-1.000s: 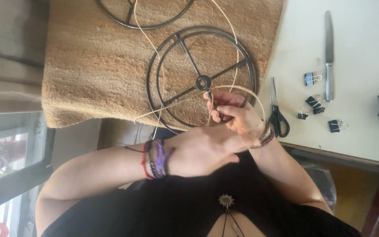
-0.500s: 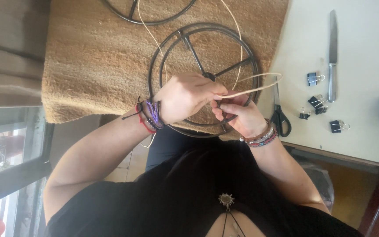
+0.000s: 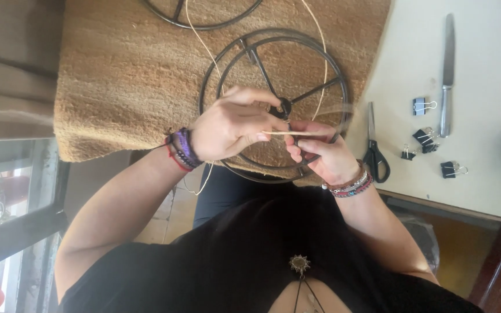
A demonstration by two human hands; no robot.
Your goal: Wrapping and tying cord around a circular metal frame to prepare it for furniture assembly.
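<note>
A dark round metal wheel frame with spokes and a small central hub [image 3: 273, 104] is lying on a coarse tan woven mat [image 3: 123, 75] in front of the person, its near rim overhanging the mat's edge toward the person's lap. A thin pale cane strand [image 3: 294, 133] is running straight across the frame's lower half, between the two hands; further lengths of the same pale strand are looping up over the mat and curving along the frame's right side.

The left hand [image 3: 233, 124] is hovering over the middle of the frame with the wrist bent and the fingers curled; thumb and forefinger are pressing together on the strand's left end, just beside the hub. The right hand [image 3: 320, 153] is sitting lower and to the right, over the frame's near rim, its fingers folding around the strand and pinching it, knuckles turned toward the camera. Both wrists are wearing beaded and corded bracelets.

A second dark metal ring [image 3: 204, 14] is lying at the mat's far edge. To the right, on the cream-coloured surface [image 3: 482, 174], black-handled scissors [image 3: 374, 148] are resting near the mat, with several black binder clips [image 3: 424, 139] and a long silver table knife [image 3: 446, 75] beyond them.
</note>
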